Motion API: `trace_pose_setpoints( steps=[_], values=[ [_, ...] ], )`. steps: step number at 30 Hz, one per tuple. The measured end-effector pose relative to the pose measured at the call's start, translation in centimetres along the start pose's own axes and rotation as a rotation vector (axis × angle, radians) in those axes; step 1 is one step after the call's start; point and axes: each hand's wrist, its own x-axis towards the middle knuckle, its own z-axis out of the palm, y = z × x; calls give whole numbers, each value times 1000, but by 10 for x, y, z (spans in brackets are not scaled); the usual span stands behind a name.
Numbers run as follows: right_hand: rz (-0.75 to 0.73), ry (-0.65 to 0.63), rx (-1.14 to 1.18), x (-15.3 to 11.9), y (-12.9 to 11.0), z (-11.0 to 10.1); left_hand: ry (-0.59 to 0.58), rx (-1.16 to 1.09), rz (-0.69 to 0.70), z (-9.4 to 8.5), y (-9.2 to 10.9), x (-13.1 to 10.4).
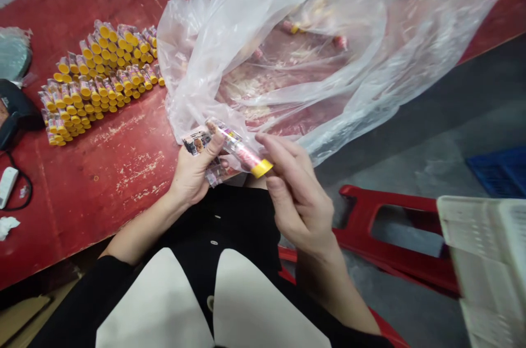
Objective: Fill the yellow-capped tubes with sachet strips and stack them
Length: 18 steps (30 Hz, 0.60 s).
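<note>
My left hand [193, 170] is closed around a clear plastic tube [242, 149] with pink contents and a yellow cap, tilted so the cap points down to the right. In the same hand are a printed card or label [197, 141] and some clear wrapping, partly hidden by the fingers. Beside the yellow cap is my right hand [302, 194], its thumb and fingers apart; whether a fingertip touches the cap cannot be made out. Just behind both hands spreads a large clear plastic bag [341, 79], with a few similar tubes inside.
On the red table [135, 156], many yellow-capped tubes [90, 96] lie stacked in rows at the left. A dark device [18, 112] with a cable and a white plug-like piece [7, 186] are at the far left. A red stool [394, 227] and white crates [480, 260] stand at the right.
</note>
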Motion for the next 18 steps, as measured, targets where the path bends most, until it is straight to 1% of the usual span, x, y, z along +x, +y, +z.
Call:
trace_pose_setpoints(
  steps=[1,2,4,6,8,10,13,18],
  values=[
    [-4,-12,21,0,-1,1,3,19,44,-3,-1,1],
    [-14,6,30,1,-2,2,-2,38,93,-6,-1,1],
    [-30,79,24,3,-2,8,-24,78,174,-11,-2,-1],
    [-31,109,17,7,-4,16,-44,103,229,-16,-1,-3],
    [-27,121,23,10,-6,24,-52,121,255,-20,1,-6],
    [-18,164,37,12,-9,32,-40,141,265,-24,4,-8],
    [2,239,55,15,-12,45,-8,182,234,-31,10,-10],
    [32,260,91,23,-9,73,95,159,163,-44,26,-12]
  ],
)
